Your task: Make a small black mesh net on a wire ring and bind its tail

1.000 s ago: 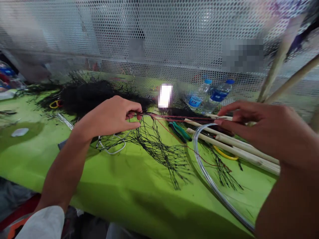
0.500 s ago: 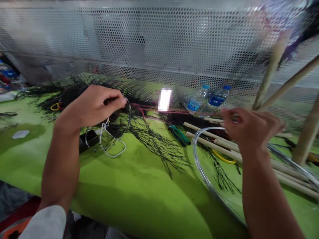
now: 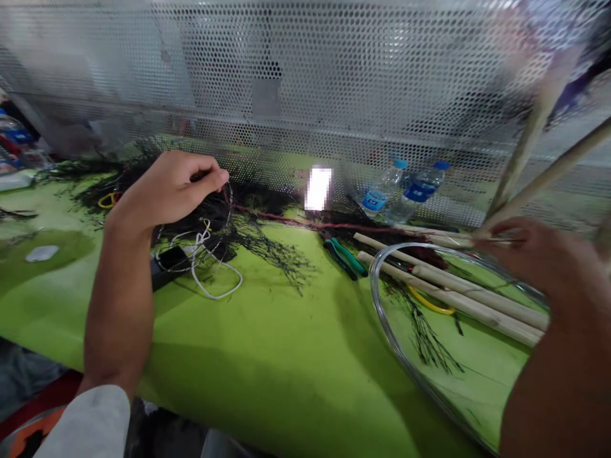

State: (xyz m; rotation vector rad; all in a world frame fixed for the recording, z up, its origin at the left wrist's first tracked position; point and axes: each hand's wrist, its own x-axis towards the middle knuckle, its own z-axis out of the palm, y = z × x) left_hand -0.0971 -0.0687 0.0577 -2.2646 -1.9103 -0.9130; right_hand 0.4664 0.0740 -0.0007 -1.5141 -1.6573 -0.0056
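Note:
My left hand (image 3: 174, 187) is raised at the left, thumb and forefinger pinched together on a thin, speckled wire (image 3: 231, 207) that hangs down in a curve. A reddish twisted string (image 3: 334, 225) stretches across from just below those fingertips toward the right. At its other end, my right hand (image 3: 539, 257) is closed, and its fingers pinch the string; the hand is partly blurred. Black branching twigs (image 3: 277, 251) lie below and right of my left hand. Under the string rest green-handled pliers (image 3: 346, 257).
Pale wooden sticks (image 3: 458, 296) and a coil of clear wire (image 3: 382, 305) lie at the right. Two water bottles (image 3: 415, 191) stand by the perforated metal panel (image 3: 205, 83). A white cord (image 3: 222, 296) and a black box (image 3: 165, 270) sit near my left forearm. Leaning poles (image 3: 525, 140) rise at right.
My right hand has moved right and slightly down, drawing the reddish string out straighter. My left hand has shifted slightly left and up. The black twigs have slid left.

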